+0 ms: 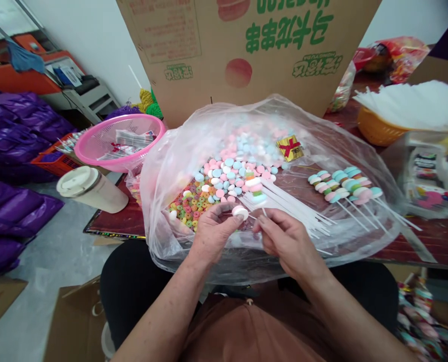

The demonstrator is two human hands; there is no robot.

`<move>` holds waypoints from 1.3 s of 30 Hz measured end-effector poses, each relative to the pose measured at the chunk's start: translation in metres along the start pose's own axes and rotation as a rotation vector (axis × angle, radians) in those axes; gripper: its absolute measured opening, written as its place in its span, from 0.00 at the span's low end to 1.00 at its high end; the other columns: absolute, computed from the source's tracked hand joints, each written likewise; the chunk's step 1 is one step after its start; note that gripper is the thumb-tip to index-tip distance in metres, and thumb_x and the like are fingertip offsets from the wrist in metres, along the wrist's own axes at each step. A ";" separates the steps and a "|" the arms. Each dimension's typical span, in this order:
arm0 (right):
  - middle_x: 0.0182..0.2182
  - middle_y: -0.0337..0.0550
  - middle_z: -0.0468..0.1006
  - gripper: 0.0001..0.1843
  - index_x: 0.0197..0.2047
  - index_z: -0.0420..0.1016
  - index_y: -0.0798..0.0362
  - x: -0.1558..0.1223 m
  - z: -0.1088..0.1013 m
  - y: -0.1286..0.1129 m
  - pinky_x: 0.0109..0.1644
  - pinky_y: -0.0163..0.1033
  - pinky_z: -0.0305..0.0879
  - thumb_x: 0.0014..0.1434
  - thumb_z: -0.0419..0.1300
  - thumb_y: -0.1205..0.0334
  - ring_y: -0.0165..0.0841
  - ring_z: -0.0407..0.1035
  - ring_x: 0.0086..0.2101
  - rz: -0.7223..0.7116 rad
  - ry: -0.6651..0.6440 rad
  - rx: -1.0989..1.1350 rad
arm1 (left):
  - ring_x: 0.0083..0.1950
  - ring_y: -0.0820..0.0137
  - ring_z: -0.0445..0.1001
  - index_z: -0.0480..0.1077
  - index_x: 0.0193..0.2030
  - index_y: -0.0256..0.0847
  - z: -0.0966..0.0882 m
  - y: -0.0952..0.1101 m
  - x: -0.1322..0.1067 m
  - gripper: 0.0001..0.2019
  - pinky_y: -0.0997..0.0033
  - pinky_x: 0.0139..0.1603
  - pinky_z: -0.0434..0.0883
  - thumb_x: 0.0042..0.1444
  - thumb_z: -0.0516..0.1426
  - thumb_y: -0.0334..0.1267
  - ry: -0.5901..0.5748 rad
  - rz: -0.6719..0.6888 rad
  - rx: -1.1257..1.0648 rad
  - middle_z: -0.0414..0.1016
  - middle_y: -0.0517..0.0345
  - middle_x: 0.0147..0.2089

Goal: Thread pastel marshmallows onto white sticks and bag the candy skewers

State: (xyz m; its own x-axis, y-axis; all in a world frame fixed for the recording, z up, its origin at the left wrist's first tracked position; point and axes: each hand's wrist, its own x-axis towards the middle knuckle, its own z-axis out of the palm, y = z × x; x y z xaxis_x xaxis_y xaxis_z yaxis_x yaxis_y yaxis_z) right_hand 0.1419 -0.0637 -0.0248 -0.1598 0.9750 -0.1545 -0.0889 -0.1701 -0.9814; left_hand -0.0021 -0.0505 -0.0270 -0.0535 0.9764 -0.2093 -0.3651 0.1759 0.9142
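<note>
Between thumb and fingers, my left hand (214,234) pinches a round white-and-pink candy (241,213). My right hand (286,236) is closed on a thin white stick whose tip points at that candy; the fingers hide most of it. Just above the hands is a short stack of pink, green and blue candies (256,190); I cannot tell whether it is on a stick. White sticks (289,203) lie in a bundle beside it. Loose pastel candies (226,176) and small coloured ring candies (189,206) are heaped on the clear plastic sheet (163,176).
Finished-looking candy skewers (344,185) lie at right. A cardboard box (208,65) stands behind. Around the table are a pink basket (80,146), a white cup (106,193), an orange basket of white sticks (374,128) and a clear container (397,161).
</note>
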 end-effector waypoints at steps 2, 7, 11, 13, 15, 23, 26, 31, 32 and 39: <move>0.15 0.31 0.59 0.15 0.24 0.65 0.53 -0.016 -0.012 -0.001 0.20 0.30 0.50 0.59 0.52 0.54 0.23 0.52 0.17 -0.120 -0.015 -0.318 | 0.30 0.73 0.74 0.73 0.32 0.35 -0.006 0.000 0.003 0.14 0.73 0.32 0.73 0.37 0.67 0.35 0.069 -0.005 -0.002 0.77 0.59 0.29; 0.22 0.38 0.71 0.13 0.30 0.69 0.53 -0.037 -0.026 0.011 0.28 0.31 0.58 0.61 0.47 0.61 0.27 0.63 0.23 -0.340 -0.053 -0.831 | 0.27 0.75 0.73 0.73 0.33 0.36 -0.014 -0.002 0.004 0.12 0.75 0.30 0.73 0.39 0.65 0.34 0.109 0.094 0.127 0.77 0.60 0.27; 0.21 0.39 0.71 0.15 0.30 0.70 0.52 -0.030 -0.023 0.017 0.27 0.32 0.56 0.62 0.45 0.61 0.29 0.63 0.22 -0.306 -0.029 -1.013 | 0.30 0.74 0.74 0.73 0.34 0.36 -0.013 0.002 -0.001 0.11 0.75 0.33 0.73 0.40 0.64 0.32 0.050 0.088 0.199 0.77 0.59 0.29; 0.21 0.39 0.71 0.15 0.31 0.70 0.52 -0.027 -0.023 0.015 0.27 0.32 0.56 0.62 0.45 0.60 0.30 0.63 0.22 -0.299 -0.053 -1.036 | 0.31 0.73 0.75 0.73 0.35 0.37 -0.013 0.006 -0.003 0.12 0.75 0.34 0.72 0.40 0.63 0.31 0.006 0.068 0.195 0.78 0.59 0.30; 0.21 0.39 0.72 0.15 0.30 0.70 0.52 -0.027 -0.022 0.014 0.28 0.33 0.57 0.62 0.45 0.61 0.30 0.64 0.22 -0.306 -0.066 -1.048 | 0.32 0.73 0.75 0.73 0.35 0.37 -0.015 0.007 -0.004 0.12 0.75 0.34 0.72 0.39 0.63 0.31 -0.004 0.053 0.187 0.78 0.59 0.31; 0.25 0.41 0.76 0.14 0.34 0.70 0.52 -0.034 -0.017 0.014 0.29 0.34 0.57 0.61 0.44 0.64 0.32 0.68 0.24 -0.309 -0.098 -1.108 | 0.27 0.75 0.73 0.73 0.34 0.38 -0.021 -0.008 0.003 0.11 0.78 0.29 0.69 0.40 0.60 0.29 0.155 0.130 0.379 0.76 0.61 0.29; 0.25 0.41 0.76 0.14 0.35 0.70 0.52 -0.034 -0.016 0.015 0.28 0.34 0.56 0.61 0.44 0.65 0.32 0.68 0.24 -0.288 -0.109 -1.118 | 0.28 0.75 0.72 0.73 0.35 0.38 -0.022 -0.013 0.003 0.11 0.79 0.29 0.69 0.41 0.59 0.29 0.174 0.169 0.452 0.76 0.60 0.30; 0.26 0.42 0.77 0.13 0.34 0.71 0.51 -0.033 -0.013 0.014 0.29 0.35 0.55 0.59 0.45 0.65 0.35 0.70 0.26 -0.264 -0.124 -1.182 | 0.26 0.76 0.71 0.73 0.37 0.40 -0.027 -0.014 -0.002 0.12 0.79 0.27 0.67 0.44 0.57 0.30 0.147 0.298 0.648 0.75 0.62 0.28; 0.25 0.42 0.76 0.14 0.34 0.71 0.51 -0.033 -0.012 0.014 0.28 0.35 0.54 0.59 0.44 0.65 0.35 0.70 0.26 -0.261 -0.119 -1.193 | 0.26 0.75 0.70 0.73 0.38 0.41 -0.028 -0.015 -0.002 0.12 0.78 0.29 0.67 0.44 0.57 0.29 0.136 0.349 0.720 0.75 0.63 0.27; 0.20 0.40 0.71 0.15 0.29 0.69 0.52 -0.025 0.001 0.023 0.26 0.34 0.52 0.60 0.44 0.64 0.30 0.63 0.22 -0.255 -0.078 -1.097 | 0.25 0.75 0.68 0.74 0.37 0.41 -0.036 -0.013 0.001 0.12 0.76 0.30 0.67 0.45 0.57 0.29 0.088 0.405 0.787 0.73 0.63 0.26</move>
State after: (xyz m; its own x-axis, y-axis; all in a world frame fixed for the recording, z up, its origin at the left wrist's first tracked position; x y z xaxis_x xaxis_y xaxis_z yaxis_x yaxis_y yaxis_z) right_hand 0.1431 -0.0916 -0.0433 -0.3250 0.9451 0.0345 0.7779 0.2879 -0.5585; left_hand -0.0307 -0.0565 -0.0511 -0.1230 0.9749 0.1855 0.4405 -0.1139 0.8905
